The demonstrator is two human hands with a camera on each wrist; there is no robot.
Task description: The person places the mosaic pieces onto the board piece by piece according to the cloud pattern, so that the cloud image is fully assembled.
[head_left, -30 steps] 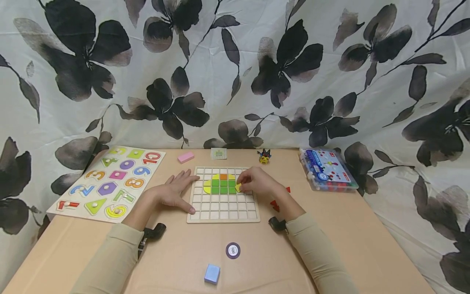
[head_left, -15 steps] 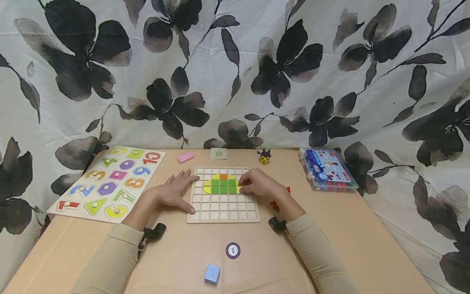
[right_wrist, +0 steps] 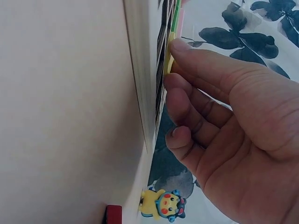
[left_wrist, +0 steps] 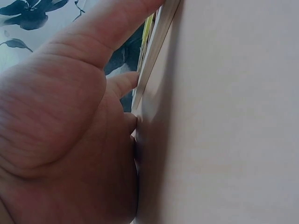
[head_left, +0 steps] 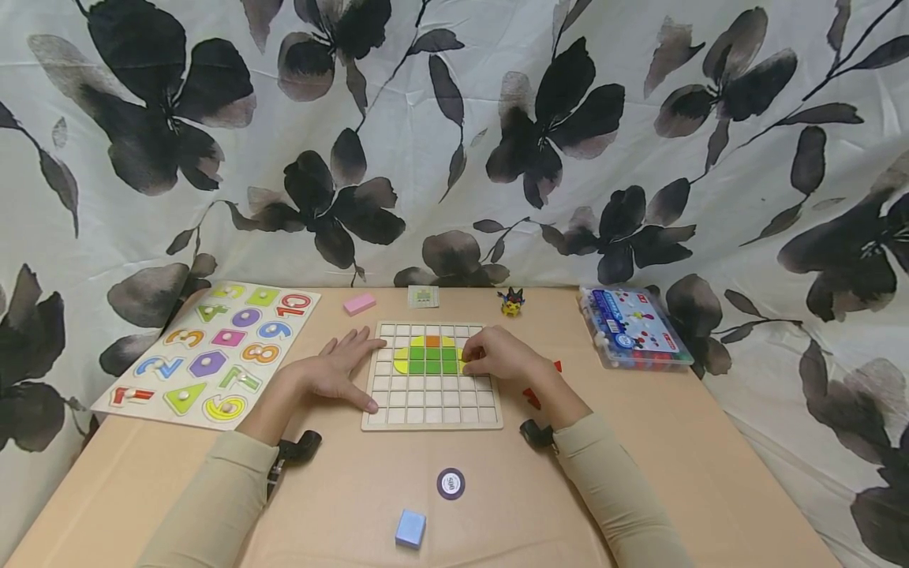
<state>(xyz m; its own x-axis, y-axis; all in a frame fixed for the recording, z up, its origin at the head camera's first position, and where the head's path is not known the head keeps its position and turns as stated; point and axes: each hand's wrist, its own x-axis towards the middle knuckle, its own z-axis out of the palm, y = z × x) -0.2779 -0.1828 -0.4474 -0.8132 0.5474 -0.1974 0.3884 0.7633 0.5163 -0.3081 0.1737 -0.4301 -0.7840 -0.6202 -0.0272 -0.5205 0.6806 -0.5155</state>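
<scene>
A wooden grid board [head_left: 432, 428] lies mid-table, with green tiles [head_left: 433, 368], an orange tile [head_left: 432, 341] and yellow corner pieces [head_left: 401, 366] set in its upper cells. My left hand [head_left: 328, 375] is spread at the board's left side, thumb and a finger touching its edge. At the right end of the coloured shape, my right hand [head_left: 503, 355] pinches a small yellow tile [right_wrist: 168, 63] that sits in a cell. In the right wrist view the thumb tip is on that tile, and the other fingers are curled near the board. The fingers partly hide the tile from above.
Red pieces [head_left: 531, 397] lie beside the right wrist. A number puzzle board [head_left: 166, 319] stands left, a plastic case [head_left: 634, 327] right. Behind are a pink block [head_left: 359, 304], a card [head_left: 423, 297] and a figurine [head_left: 511, 302]; in front, a round chip [head_left: 450, 483] and blue block [head_left: 410, 528].
The right hand has shifted slightly right, and the yellow tile, tilted in the fingers a second ago, now lies down in its cell. My left hand has stayed still.
</scene>
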